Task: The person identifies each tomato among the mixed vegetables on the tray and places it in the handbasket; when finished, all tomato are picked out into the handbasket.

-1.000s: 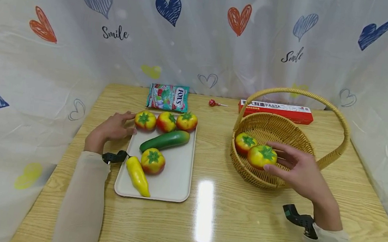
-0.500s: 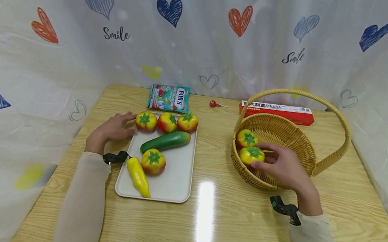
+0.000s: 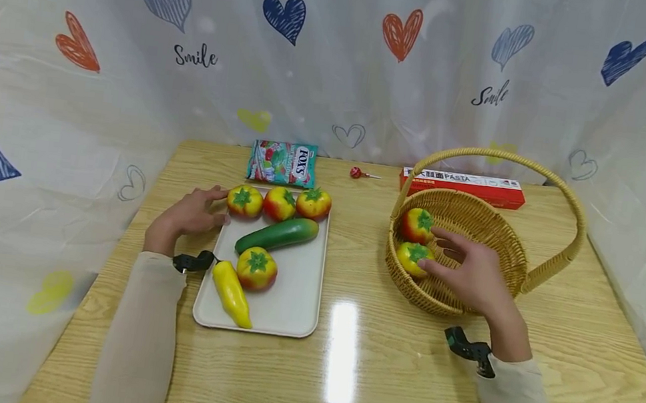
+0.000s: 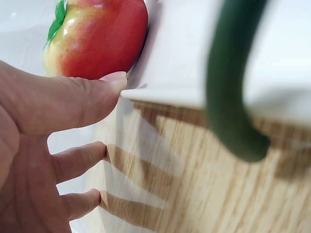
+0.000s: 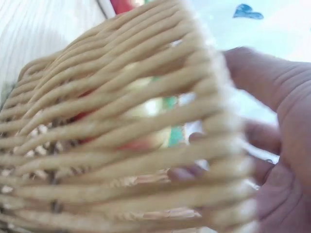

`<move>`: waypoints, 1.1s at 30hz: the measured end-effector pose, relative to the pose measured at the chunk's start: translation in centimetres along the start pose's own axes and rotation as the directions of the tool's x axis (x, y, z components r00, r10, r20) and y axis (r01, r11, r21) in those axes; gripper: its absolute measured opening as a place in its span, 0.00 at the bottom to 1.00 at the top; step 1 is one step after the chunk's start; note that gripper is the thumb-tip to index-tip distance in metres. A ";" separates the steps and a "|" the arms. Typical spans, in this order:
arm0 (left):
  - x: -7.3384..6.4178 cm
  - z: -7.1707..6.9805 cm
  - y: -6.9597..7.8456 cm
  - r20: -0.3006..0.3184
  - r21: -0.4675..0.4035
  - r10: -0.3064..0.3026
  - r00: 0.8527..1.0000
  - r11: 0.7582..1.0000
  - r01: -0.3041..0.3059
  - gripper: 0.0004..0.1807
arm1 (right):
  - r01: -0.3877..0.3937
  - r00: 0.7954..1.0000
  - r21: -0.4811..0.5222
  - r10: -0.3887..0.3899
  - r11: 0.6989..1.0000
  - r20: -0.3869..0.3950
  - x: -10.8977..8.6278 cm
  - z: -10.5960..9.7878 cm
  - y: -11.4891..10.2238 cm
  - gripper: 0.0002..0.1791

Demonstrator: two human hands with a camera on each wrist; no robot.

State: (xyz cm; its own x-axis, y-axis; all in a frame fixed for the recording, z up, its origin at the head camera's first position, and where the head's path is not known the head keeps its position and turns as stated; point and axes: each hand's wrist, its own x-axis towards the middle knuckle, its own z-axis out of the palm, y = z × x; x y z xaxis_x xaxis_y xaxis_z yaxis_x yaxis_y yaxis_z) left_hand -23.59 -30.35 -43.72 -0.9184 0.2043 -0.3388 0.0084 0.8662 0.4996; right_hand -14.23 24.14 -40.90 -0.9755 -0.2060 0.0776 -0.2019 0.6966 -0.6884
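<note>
Two red-and-yellow tomatoes lie at the left side of the wicker basket: one farther back, one nearer me. My right hand reaches over them, fingers spread and loosely bent, thumb by the nearer tomato. Basket weave hides much of this in the right wrist view. My left hand rests at the far left corner of the white tray, its thumb at the rim beside a tomato. On the tray lie several tomatoes, a green cucumber-like vegetable and a yellow pepper.
Behind the tray lies a Fox's candy bag. A red lollipop lies at the table's back edge. A red pasta box stands behind the basket, whose tall handle arches over it. A curtain hangs behind the table.
My right hand has moved left and set the tomato down at the basket's left side, letting go. The other tomato in there has shifted and turned. My left hand stays put.
</note>
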 end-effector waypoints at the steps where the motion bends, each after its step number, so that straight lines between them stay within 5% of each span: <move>1: 0.0 0.0 0.0 0.002 -0.002 -0.003 1.000 1.000 0.003 0.41 | 0.017 1.000 0.013 -0.017 1.000 -0.015 0.0 0.0 -0.2 0.36; 10: 0.0 -0.3 -0.1 0.002 -0.008 -0.009 1.000 1.000 0.009 0.41 | 0.147 0.988 0.272 -0.153 0.951 -0.001 2.3 1.7 -5.0 0.33; 21: -0.1 -0.1 0.1 0.000 -0.008 -0.009 1.000 1.000 0.009 0.41 | 0.238 0.962 0.425 -0.274 0.873 0.024 7.7 6.8 -10.0 0.34; 26: 0.0 -0.1 0.1 0.004 0.003 -0.004 1.000 1.000 0.004 0.41 | 0.259 0.959 0.417 -0.283 0.871 -0.004 10.7 9.1 -10.7 0.34; 33: 0.0 0.0 -0.1 0.002 0.001 -0.001 1.000 1.000 0.001 0.40 | 0.136 0.986 0.322 -0.161 0.937 0.052 13.6 11.9 -10.5 0.37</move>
State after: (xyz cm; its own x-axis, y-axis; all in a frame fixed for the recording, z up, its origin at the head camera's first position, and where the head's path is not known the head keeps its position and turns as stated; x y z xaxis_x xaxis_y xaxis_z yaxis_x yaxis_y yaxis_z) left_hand -23.58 -30.42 -43.71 -0.9175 0.2048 -0.3410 0.0083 0.8669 0.4983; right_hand -24.33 5.85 -41.15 -0.9244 -0.3506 0.1502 -0.2937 0.4031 -0.8668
